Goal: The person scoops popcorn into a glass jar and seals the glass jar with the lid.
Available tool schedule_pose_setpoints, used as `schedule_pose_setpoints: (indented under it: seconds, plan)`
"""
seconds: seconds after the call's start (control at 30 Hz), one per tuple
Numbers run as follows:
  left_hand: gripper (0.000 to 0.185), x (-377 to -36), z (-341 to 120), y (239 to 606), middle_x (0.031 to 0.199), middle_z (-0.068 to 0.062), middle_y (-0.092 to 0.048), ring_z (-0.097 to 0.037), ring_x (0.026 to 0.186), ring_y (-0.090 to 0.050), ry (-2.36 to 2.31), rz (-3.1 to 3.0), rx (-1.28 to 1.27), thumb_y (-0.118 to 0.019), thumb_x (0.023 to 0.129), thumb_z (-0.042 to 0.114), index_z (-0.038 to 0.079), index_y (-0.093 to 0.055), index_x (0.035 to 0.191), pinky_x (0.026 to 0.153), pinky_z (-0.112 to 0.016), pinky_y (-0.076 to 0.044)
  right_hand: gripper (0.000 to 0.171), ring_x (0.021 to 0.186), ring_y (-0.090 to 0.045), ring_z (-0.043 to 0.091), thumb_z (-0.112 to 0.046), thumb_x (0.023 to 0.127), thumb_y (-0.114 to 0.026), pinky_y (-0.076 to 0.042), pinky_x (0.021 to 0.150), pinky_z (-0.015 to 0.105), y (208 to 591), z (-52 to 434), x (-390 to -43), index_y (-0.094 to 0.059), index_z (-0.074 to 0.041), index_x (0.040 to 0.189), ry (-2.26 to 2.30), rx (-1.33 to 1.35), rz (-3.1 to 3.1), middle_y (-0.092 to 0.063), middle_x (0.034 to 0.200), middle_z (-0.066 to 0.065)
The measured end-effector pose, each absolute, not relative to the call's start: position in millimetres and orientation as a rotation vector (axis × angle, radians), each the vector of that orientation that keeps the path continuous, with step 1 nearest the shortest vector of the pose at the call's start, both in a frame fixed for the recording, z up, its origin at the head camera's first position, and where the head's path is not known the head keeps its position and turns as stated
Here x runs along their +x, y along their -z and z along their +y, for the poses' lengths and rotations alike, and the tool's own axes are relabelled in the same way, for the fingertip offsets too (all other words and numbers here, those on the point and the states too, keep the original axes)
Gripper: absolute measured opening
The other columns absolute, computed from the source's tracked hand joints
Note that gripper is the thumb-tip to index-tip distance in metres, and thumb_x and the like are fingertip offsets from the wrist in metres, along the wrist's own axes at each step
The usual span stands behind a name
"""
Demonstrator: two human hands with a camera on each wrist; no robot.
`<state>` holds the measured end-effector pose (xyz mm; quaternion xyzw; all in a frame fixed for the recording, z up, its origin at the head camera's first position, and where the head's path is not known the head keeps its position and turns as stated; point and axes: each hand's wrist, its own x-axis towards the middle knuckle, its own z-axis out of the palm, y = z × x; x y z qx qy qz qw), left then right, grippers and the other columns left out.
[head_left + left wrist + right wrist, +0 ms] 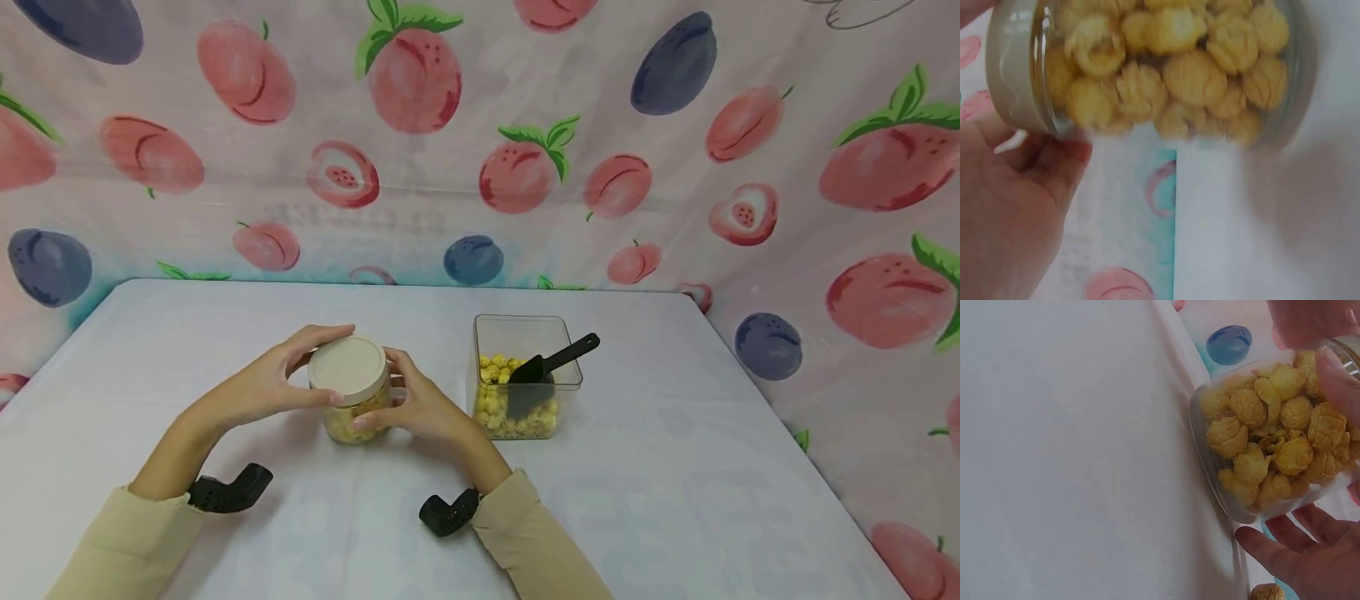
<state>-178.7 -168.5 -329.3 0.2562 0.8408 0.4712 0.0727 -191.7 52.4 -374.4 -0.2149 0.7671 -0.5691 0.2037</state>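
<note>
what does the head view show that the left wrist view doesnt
Only the head view shows the square clear container with the black scoop in it, the right hand holding the jar body, and the top of the cream lid with the left hand on it.

Only the left wrist view shows, up close, the yellow puffed pieces through the glass.

Both show the jar, its lid, the left hand and the white table.

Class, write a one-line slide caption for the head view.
Both hands, left hand and right hand, grip a lidded popcorn jar.
</note>
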Motion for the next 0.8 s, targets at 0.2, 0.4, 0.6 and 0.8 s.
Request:
schedule_pose_setpoints:
  seconds: [0.2,0.4,0.6,0.8]
  plan:
    - [0.078,-166,-157,324,0.124,-0.012,-0.043,-0.026,0.118,-0.042,-1.35,2.777,0.627,-0.077,0.076,0.024,0.005,-0.037,0.14,0.106,-0.053,-0.032,0.086,0.125,-0.044,0.02,-0.017,0.078,-0.076,-0.044,0.099,0.034,373,51,-189,-0.022,-0.029,0.144,1.577,-0.589,2.152,-0.036,0.141,0.003]
    - [0.081,-156,-147,323,0.119,-0.019,-0.042,-0.034,0.113,-0.046,-1.314,2.901,0.473,-0.079,0.074,0.031,-0.003,-0.038,0.134,0.1,-0.053,-0.038,0.086,0.125,-0.044,0.02,-0.018,0.078,-0.076,-0.044,0.1,0.034,374,51,-190,-0.022,-0.029,0.144,1.585,-0.578,2.154,-0.036,0.142,0.002]
    - [0.077,-153,-141,325,0.12,-0.021,-0.042,-0.035,0.11,-0.046,-1.305,2.958,0.42,-0.08,0.072,0.032,-0.006,-0.042,0.128,0.095,-0.055,-0.04,0.086,0.125,-0.044,0.02,-0.018,0.078,-0.075,-0.044,0.099,0.034,374,51,-189,-0.022,-0.03,0.145,1.585,-0.585,2.145,-0.036,0.143,0.002]
    - [0.073,-156,-141,327,0.119,-0.018,-0.046,-0.037,0.113,-0.047,-1.313,2.974,0.466,-0.081,0.071,0.031,-0.003,-0.045,0.124,0.094,-0.055,-0.041,0.084,0.124,-0.044,0.018,-0.017,0.078,-0.076,-0.045,0.097,0.031,375,52,-191,-0.025,-0.032,0.143,1.59,-0.574,2.141,-0.037,0.141,0.0]
